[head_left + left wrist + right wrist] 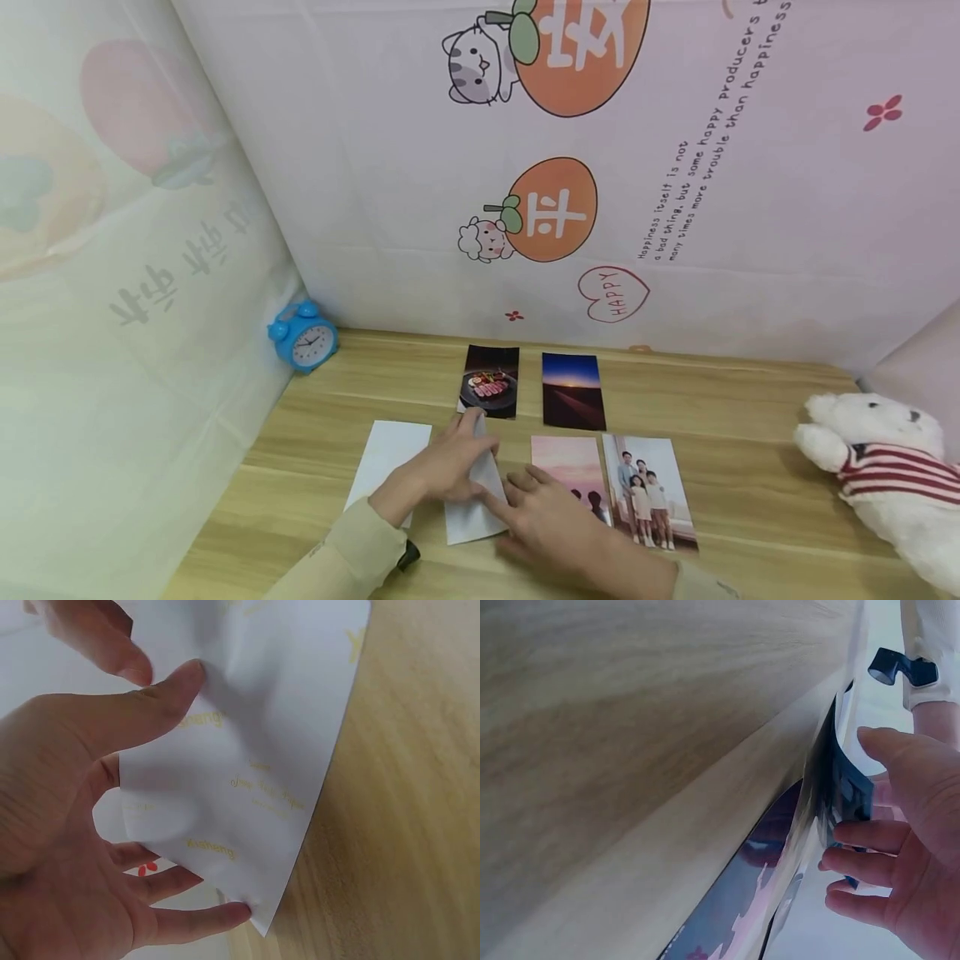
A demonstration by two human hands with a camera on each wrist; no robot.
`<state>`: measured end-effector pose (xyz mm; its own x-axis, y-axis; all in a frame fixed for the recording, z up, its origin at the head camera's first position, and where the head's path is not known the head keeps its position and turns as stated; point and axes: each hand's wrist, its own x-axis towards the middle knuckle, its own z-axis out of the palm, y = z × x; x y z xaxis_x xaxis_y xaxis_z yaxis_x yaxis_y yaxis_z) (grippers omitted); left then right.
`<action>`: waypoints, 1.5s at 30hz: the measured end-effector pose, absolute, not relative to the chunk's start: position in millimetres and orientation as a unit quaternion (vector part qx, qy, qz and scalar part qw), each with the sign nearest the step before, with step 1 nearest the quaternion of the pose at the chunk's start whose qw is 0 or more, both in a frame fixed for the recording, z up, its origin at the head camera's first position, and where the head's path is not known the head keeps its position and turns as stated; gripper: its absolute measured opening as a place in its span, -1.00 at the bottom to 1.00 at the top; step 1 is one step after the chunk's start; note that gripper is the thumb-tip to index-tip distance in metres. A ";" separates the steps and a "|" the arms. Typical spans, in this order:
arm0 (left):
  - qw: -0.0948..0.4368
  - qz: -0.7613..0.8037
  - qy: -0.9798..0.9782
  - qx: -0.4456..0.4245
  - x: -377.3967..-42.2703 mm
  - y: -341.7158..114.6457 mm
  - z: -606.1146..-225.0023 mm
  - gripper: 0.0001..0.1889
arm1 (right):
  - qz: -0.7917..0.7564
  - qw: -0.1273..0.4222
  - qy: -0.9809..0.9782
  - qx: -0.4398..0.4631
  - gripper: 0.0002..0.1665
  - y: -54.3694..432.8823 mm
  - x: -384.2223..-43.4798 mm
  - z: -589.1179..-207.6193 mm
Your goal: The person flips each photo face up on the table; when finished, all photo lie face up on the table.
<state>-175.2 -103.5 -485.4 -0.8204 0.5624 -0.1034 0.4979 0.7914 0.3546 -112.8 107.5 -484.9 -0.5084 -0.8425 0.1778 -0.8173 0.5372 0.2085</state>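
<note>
In the head view my left hand (pixel 442 467) holds a photo print (pixel 472 521) at the front middle of the table. Its white back (pixel 277 742), with faint yellow lettering, faces the left wrist camera and bends slightly. The left thumb presses this back while the other fingers reach the far side. My right hand (pixel 551 517) is at the print's right edge, its fingers (pixel 866 866) loosely extended beside the dark picture side (pixel 851 795). Left of the held print lies another white-backed print (pixel 386 454), partly covered by the left arm.
Face-up prints show a steak plate (pixel 487 385), a dusk road (pixel 572 392), a pink sky (pixel 564 457) and a family (pixel 652 500). A blue alarm clock (pixel 306 337) stands at back left. A white plush bear (pixel 892 467) sits at the right.
</note>
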 end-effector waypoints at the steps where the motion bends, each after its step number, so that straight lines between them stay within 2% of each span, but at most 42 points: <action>1: 0.100 0.167 0.939 0.282 -175.8 -104.1 -485.5 -0.59 | -0.048 0.128 -0.868 0.477 -0.21 108.4 -113.5 -485.1; 5: 0.100 0.201 0.934 0.276 -177.4 -108.1 -482.1 -0.57 | -0.022 0.139 -0.867 0.477 -0.25 111.9 -115.3 -486.5; 10: 0.110 0.257 0.924 0.262 -177.8 -116.8 -473.3 -0.52 | 0.027 0.200 -0.853 0.482 -0.42 114.1 -118.8 -489.1; 13: 0.116 0.292 0.913 0.260 -178.6 -122.0 -468.9 -0.57 | 0.059 0.240 -0.840 0.484 -0.50 113.5 -120.8 -490.2; 18: 0.113 0.342 0.897 0.258 -180.2 -125.3 -465.9 -0.71 | 0.086 0.268 -0.816 0.504 -0.57 112.1 -120.8 -491.9; 20: 0.105 0.350 0.896 0.254 -180.4 -125.2 -466.8 -0.75 | 0.096 0.262 -0.810 0.516 -0.47 111.3 -119.9 -492.3; 23: 0.091 0.352 0.897 0.252 -180.3 -125.3 -469.2 -0.88 | 0.108 0.239 -0.809 0.526 -0.21 109.9 -117.5 -492.8; 26: 0.083 0.345 0.900 0.254 -180.2 -126.2 -471.5 -0.92 | 0.109 0.208 -0.817 0.527 -0.07 108.6 -115.3 -493.5; 28: 0.084 0.334 0.903 0.257 -180.0 -127.1 -473.1 -0.87 | 0.106 0.185 -0.822 0.528 -0.10 108.1 -114.1 -494.2; 35: 0.099 0.279 0.918 0.265 -177.6 -128.4 -478.6 -0.75 | 0.028 0.140 -0.823 0.550 -0.49 104.2 -113.3 -494.3; 45: 0.125 0.203 0.931 0.278 -175.2 -127.6 -489.7 -0.54 | 0.005 0.107 -0.827 0.551 -0.63 97.3 -116.0 -495.8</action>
